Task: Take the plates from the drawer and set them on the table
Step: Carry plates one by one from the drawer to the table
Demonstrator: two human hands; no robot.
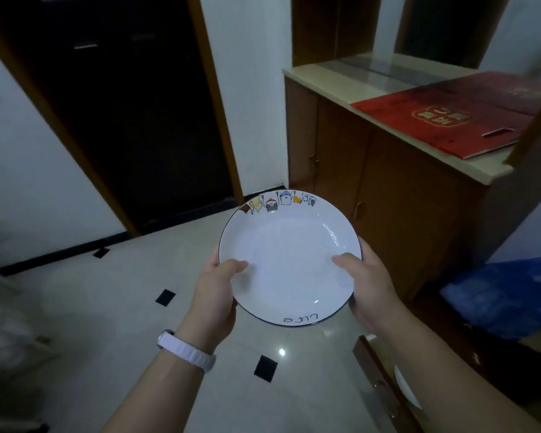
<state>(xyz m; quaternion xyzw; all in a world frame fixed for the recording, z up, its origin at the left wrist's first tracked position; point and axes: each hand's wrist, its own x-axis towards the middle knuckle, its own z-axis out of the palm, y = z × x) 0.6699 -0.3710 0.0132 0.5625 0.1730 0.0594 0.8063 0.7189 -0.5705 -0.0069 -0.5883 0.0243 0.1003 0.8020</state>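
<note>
A white plate (289, 245) with a thin dark rim, small cartoon figures along its far edge and handwriting on its near edge is held level above the floor. My left hand (214, 289) grips its left edge, thumb on top. My right hand (367, 282) grips its right edge the same way. An open wooden drawer (374, 367) juts out at the lower right, and the white edge of another plate (406, 387) shows inside it. No table is in view.
A wooden cabinet (384, 195) with a pale top stands ahead on the right, with a red folded bag (444, 120) on it. A blue plastic bag (509, 295) lies at the right. A dark doorway (132, 114) opens at the left beyond the pale tiled floor (113, 307).
</note>
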